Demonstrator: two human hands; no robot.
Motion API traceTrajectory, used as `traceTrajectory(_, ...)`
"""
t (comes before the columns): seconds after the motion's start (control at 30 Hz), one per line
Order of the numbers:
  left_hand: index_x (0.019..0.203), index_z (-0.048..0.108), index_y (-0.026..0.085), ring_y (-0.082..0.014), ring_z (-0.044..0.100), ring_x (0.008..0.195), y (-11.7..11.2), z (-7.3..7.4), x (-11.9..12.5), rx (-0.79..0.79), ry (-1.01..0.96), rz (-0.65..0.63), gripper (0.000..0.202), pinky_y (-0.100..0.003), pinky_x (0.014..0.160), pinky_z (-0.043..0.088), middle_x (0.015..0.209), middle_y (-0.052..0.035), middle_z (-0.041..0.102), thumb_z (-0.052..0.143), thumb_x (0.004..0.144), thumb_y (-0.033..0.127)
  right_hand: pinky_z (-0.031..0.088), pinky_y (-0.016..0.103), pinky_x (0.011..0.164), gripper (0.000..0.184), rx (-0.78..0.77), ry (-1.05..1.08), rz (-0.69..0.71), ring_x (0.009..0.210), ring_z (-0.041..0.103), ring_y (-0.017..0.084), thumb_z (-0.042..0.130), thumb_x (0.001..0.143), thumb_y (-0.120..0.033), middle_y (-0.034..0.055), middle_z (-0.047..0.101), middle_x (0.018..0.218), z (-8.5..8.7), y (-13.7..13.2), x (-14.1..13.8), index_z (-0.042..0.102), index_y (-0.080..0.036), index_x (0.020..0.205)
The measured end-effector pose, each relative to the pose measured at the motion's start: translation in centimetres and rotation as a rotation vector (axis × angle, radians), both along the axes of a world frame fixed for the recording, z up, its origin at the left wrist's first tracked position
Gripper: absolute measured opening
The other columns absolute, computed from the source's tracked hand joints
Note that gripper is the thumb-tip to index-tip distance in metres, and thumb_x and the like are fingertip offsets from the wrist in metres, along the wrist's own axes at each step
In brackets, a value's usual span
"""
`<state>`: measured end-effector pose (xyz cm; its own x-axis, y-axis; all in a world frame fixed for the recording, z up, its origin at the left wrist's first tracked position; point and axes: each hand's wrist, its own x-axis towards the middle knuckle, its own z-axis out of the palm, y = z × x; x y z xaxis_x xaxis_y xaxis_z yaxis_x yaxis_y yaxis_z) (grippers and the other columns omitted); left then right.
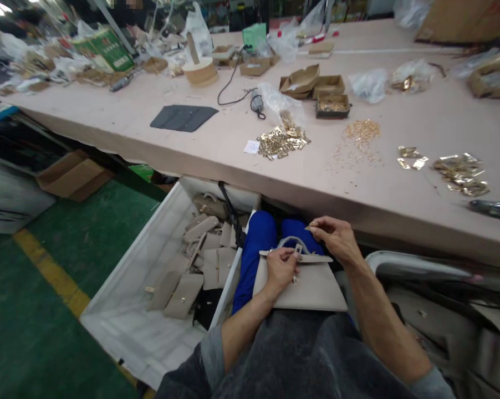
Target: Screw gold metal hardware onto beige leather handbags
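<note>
Holding bag (316,289), left hand (281,270); pinching gold piece (308,228), right hand (336,239); pinkish table (220,147), green floor (102,235).

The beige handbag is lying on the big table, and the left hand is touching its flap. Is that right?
Not quite. The beige handbag isn't on the big table; the head view shows it resting on the person's blue-trousered lap. The left hand is touching its flap, just as you said.
</note>
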<state>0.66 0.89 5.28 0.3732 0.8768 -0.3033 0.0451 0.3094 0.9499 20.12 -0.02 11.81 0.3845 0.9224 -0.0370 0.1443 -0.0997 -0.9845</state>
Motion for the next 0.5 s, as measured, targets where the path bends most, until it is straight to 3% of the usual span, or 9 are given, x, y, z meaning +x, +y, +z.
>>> traceTrajectory(0.1,0.094,0.079,0.008,-0.0123,0.060,0.040,0.1,0.1,0.2,-0.009,0.007,-0.017,0.037,-0.019,0.037,0.046,0.065,-0.0080,0.075,0.076,0.084,0.044,0.051,0.028,0.059,0.034,-0.054,0.056,-0.079,0.064,0.062,0.017,0.083,0.078,-0.047,0.0053,0.071,0.078,-2.2,-3.7,-0.5,0.075,-0.017,0.092)
traceTrajectory(0.2,0.094,0.080,0.008,-0.0124,0.059,0.040,0.0,0.1,0.3,-0.015,0.019,-0.053,0.039,-0.020,0.039,0.048,0.056,-0.0053,0.070,0.075,0.086,0.046,0.054,0.030,0.059,0.038,-0.092,0.059,-0.125,0.063,0.064,0.019,0.080,0.080,-0.051,0.0064,0.073,0.081,-3.4,-5.5,-1.0,0.076,-0.019,0.099)
traceTrajectory(0.37,0.108,0.078,0.006,-0.0153,0.064,0.044,0.0,0.0,0.3,-0.034,-0.006,-0.067,0.046,-0.023,0.043,0.052,0.058,-0.0060,0.071,0.072,0.089,0.047,0.056,0.031,0.061,0.039,-0.131,0.033,-0.070,0.063,0.067,0.020,0.074,0.087,-0.054,0.0063,0.073,0.074,-3.7,-5.4,-2.2,0.078,-0.017,0.099)
traceTrajectory(0.5,0.110,0.079,0.006,-0.0164,0.067,0.048,0.1,0.4,0.0,-0.051,-0.052,-0.106,0.044,-0.025,0.048,0.055,0.063,-0.0084,0.073,0.069,0.092,0.045,0.059,0.032,0.067,0.038,-0.104,0.076,0.014,0.071,0.070,0.022,0.075,0.087,-0.055,0.0078,0.074,0.082,-4.0,-4.4,-3.3,0.078,-0.018,0.093)
